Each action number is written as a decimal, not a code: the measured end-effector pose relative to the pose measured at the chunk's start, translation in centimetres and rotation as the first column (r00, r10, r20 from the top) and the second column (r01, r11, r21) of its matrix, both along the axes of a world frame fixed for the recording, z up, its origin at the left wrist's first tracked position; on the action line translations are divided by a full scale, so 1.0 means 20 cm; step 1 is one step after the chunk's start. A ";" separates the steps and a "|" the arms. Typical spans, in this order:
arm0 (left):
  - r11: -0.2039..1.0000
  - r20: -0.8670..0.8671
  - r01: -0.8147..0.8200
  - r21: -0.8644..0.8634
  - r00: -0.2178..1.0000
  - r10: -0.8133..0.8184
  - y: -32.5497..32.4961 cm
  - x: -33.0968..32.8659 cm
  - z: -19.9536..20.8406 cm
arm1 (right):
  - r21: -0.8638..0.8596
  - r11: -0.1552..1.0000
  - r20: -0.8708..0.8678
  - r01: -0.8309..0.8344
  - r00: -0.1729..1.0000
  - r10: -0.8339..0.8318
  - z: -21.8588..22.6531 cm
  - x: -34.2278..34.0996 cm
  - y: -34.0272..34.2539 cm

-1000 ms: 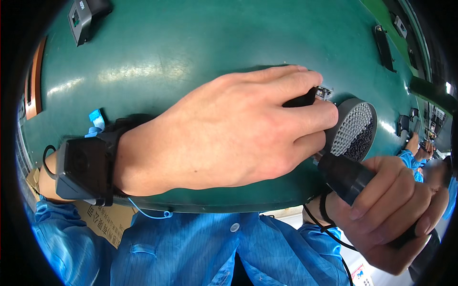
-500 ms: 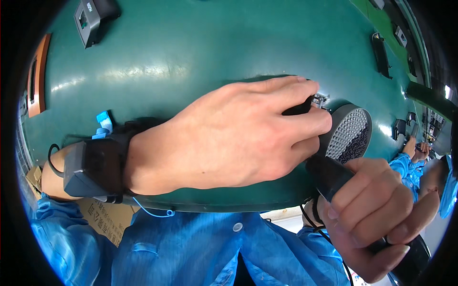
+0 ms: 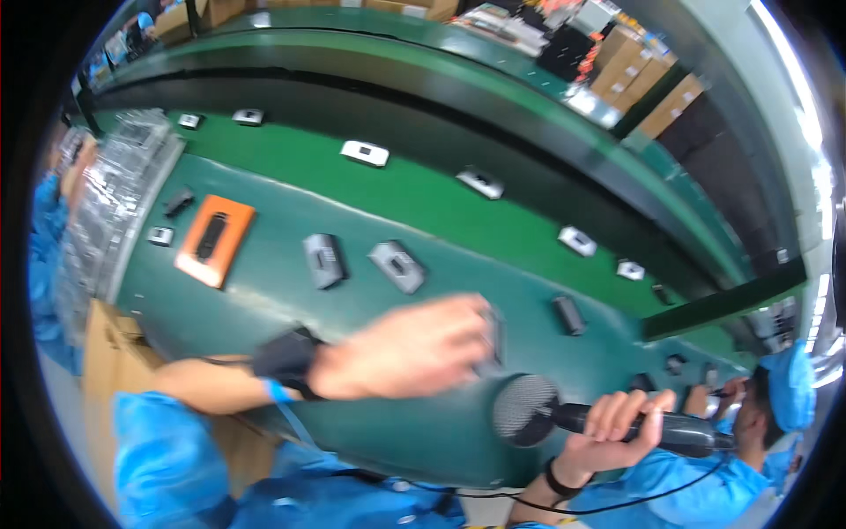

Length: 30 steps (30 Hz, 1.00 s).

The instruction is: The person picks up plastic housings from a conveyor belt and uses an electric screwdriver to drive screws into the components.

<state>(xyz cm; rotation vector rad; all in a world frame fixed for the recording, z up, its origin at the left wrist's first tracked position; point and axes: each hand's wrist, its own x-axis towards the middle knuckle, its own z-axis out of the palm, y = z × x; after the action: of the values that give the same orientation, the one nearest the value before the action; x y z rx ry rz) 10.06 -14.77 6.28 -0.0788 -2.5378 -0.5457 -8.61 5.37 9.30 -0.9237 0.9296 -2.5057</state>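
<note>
My left hand is closed around a small dark grey housing, blurred by motion and mostly hidden by the fingers. It hovers over the green table, with the black strap of a boxy device on its wrist. My right hand grips a black electric screwdriver, and a cord trails from its rear end. The front of the screwdriver points left at a round screw tray. The tray's face is grey and dotted, with a dark patch of tiny screws along its lower part.
Two grey housings and an orange fixture lie on the table to the left. A dark housing sits right of my left hand. White-faced units are spaced along the green belt. A co-worker in blue is at the right.
The view has lifted and widened to show the belt and shelves. Both hands look farther off. My left hand has come away from the screw tray; the screwdriver remains in my right hand.
</note>
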 end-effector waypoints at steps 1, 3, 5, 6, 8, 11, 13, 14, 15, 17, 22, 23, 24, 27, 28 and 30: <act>0.998 -0.068 -0.052 0.022 0.996 0.053 -0.09 -0.01 0.07 | 0.032 0.997 -0.028 0.076 0.997 -0.075 0.03 -0.03 0.00; 0.953 -0.209 -0.303 0.005 0.931 0.298 -0.29 -0.07 0.13 | 0.087 0.982 -0.080 0.167 0.984 -0.160 0.05 -0.14 0.07; 0.840 -0.213 -0.540 0.049 0.816 0.537 -0.56 -0.10 0.02 | 0.144 0.967 0.015 0.210 0.977 -0.214 0.00 -0.23 0.09; 0.764 -0.156 -0.645 0.031 0.751 0.641 -0.68 -0.01 0.05 | 0.137 0.979 0.097 0.154 0.981 -0.168 -0.05 -0.24 0.08; 0.532 -0.150 -0.837 -0.124 0.546 0.824 -1.12 0.35 -0.17 | 0.128 0.989 0.162 0.076 0.982 -0.096 -0.10 -0.23 0.00; 0.410 0.185 -0.912 -0.027 0.399 0.898 -1.74 0.94 -0.51 | 0.053 0.999 0.171 -0.011 0.985 0.002 -0.06 -0.19 -0.08; 0.463 0.043 -0.879 -0.111 0.462 0.886 -1.58 0.69 -0.51 | 0.057 0.997 0.117 0.049 0.992 -0.055 -0.03 -0.23 -0.02; 0.423 -0.200 -0.879 -0.218 0.465 0.863 -1.46 0.55 -0.41 | 0.065 0.994 0.150 0.090 0.984 -0.099 -0.01 -0.24 0.00; 0.419 -0.245 -0.867 -0.270 0.483 0.841 -1.30 0.32 -0.31 | 0.059 0.993 0.141 0.102 0.984 -0.110 -0.01 -0.27 0.04; 0.469 -0.303 -0.821 -0.326 0.561 0.770 -1.15 0.01 -0.25 | 0.024 0.991 0.131 0.131 0.982 -0.133 -0.03 -0.31 0.08; 0.744 -0.123 -0.475 -0.469 0.870 0.478 -0.93 -0.53 -0.12 | 0.050 0.987 0.168 0.154 0.973 -0.160 -0.03 -0.21 -0.01; 0.761 -0.013 -0.406 -0.506 0.886 0.463 -0.96 -0.59 -0.15 | 0.022 0.994 0.192 0.111 0.975 -0.113 -0.07 -0.21 -0.01; 0.787 0.134 -0.375 -0.489 0.860 0.493 -0.91 -0.70 -0.13 | 0.044 0.991 0.197 0.124 0.972 -0.130 -0.11 -0.23 0.02; 0.875 0.306 -0.359 -0.325 0.835 0.457 -0.95 -0.82 -0.31 | -0.007 0.991 0.124 0.130 0.984 -0.128 -0.11 -0.21 0.01; 0.879 0.379 -0.406 -0.250 0.794 0.475 -0.96 -0.85 -0.35 | -0.031 0.994 0.147 0.107 0.984 -0.102 -0.12 -0.21 0.03; 0.896 0.420 -0.375 -0.236 0.792 0.443 -0.99 -0.84 -0.36 | -0.072 0.997 0.136 -0.003 0.991 0.013 -0.14 -0.22 0.05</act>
<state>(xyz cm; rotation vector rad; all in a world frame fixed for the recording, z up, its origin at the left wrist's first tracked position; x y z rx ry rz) -6.75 -34.58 -0.86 0.6187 -2.9268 -0.2211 -13.10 6.45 6.46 -0.7644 0.7965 -2.5733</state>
